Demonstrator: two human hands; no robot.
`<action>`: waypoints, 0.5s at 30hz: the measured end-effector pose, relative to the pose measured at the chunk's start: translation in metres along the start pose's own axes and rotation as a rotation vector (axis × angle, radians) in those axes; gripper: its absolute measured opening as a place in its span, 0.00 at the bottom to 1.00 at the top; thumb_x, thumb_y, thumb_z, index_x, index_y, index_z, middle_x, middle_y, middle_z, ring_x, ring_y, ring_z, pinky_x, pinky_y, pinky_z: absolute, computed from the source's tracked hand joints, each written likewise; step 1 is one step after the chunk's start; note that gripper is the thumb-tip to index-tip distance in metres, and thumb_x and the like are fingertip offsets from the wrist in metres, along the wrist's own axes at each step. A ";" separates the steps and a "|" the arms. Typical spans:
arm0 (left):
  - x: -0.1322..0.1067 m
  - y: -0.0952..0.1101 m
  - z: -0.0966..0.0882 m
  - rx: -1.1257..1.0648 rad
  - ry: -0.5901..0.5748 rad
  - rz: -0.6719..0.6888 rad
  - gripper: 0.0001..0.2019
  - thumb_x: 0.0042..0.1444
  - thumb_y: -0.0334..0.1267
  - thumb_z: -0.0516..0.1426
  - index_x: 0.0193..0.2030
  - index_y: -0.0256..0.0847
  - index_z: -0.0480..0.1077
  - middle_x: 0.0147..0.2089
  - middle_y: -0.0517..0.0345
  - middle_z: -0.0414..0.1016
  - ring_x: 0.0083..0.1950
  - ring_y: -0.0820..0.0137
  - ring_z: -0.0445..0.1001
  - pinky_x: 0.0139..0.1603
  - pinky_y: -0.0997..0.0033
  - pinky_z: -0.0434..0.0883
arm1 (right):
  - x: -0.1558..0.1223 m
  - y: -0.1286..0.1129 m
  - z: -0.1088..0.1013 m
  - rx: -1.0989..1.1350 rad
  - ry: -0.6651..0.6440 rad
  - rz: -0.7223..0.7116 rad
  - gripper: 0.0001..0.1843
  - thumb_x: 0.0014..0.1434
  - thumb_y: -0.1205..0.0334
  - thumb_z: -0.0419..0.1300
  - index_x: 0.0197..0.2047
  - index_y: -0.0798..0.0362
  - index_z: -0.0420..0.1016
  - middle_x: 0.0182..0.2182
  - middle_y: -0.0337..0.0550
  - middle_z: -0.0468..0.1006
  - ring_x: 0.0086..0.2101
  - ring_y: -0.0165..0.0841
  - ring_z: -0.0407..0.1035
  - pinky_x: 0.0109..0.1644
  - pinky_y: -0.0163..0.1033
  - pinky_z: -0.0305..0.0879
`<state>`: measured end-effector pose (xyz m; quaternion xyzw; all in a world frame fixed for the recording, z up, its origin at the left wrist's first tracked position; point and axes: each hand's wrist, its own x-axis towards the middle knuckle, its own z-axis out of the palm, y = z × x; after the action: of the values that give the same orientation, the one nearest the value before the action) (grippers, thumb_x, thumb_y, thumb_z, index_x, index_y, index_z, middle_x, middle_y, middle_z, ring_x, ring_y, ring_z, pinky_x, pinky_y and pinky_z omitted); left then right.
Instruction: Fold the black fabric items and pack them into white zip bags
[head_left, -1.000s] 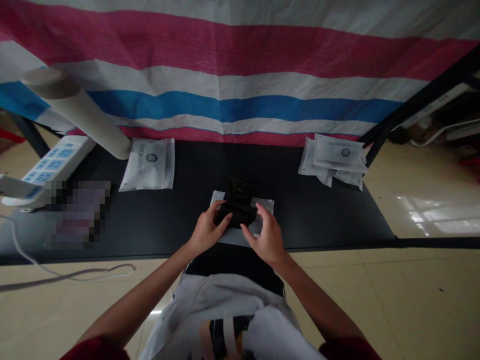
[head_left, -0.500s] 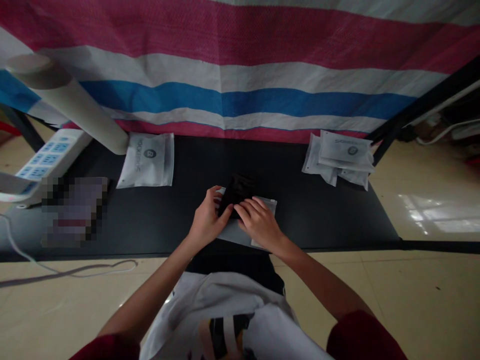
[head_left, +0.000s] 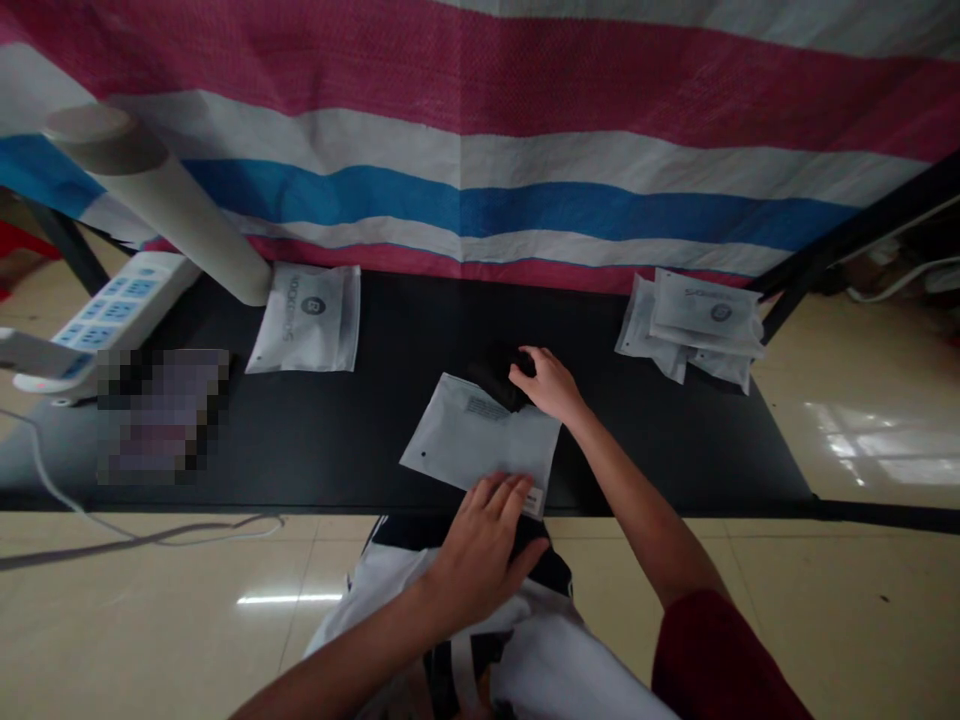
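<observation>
Half a second ago we have both hands on the dark cloth (head_left: 491,378); now only our right hand (head_left: 553,385) is there, and the pouch (head_left: 469,440) lies more exposed. The cloth sits at the pouch's far edge on the counter (head_left: 300,430). Our right arm reaches far, its grip closed, cloth between thumb and curled fingers. Our left hand (head_left: 480,535) is palm down, fingertips over the pouch's near right corner, grip loosely open, thumb apart.
</observation>
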<state>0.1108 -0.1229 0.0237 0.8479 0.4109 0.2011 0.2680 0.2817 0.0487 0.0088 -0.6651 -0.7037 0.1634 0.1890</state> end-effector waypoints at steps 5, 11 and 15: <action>-0.008 -0.025 -0.014 0.128 -0.043 0.003 0.29 0.63 0.49 0.54 0.66 0.34 0.60 0.55 0.43 0.73 0.62 0.50 0.67 0.67 0.38 0.59 | 0.000 0.009 -0.005 0.044 -0.120 -0.108 0.21 0.59 0.52 0.61 0.51 0.55 0.76 0.45 0.52 0.78 0.47 0.42 0.72 0.51 0.44 0.67; -0.015 -0.082 -0.068 0.339 0.055 -0.130 0.19 0.65 0.49 0.49 0.52 0.42 0.75 0.52 0.47 0.75 0.66 0.50 0.63 0.68 0.36 0.55 | -0.001 0.009 -0.020 0.130 -0.287 -0.086 0.16 0.51 0.54 0.67 0.39 0.56 0.78 0.35 0.47 0.80 0.35 0.38 0.73 0.36 0.38 0.66; -0.009 -0.107 -0.088 0.510 0.163 -0.251 0.22 0.65 0.52 0.48 0.50 0.43 0.77 0.57 0.46 0.73 0.68 0.46 0.59 0.67 0.32 0.50 | -0.001 0.007 -0.021 0.165 -0.321 -0.098 0.13 0.48 0.57 0.68 0.35 0.56 0.78 0.32 0.47 0.80 0.33 0.38 0.73 0.34 0.38 0.66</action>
<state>-0.0072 -0.0493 0.0244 0.8113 0.5702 0.1241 0.0352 0.2979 0.0477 0.0238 -0.5776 -0.7408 0.3150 0.1358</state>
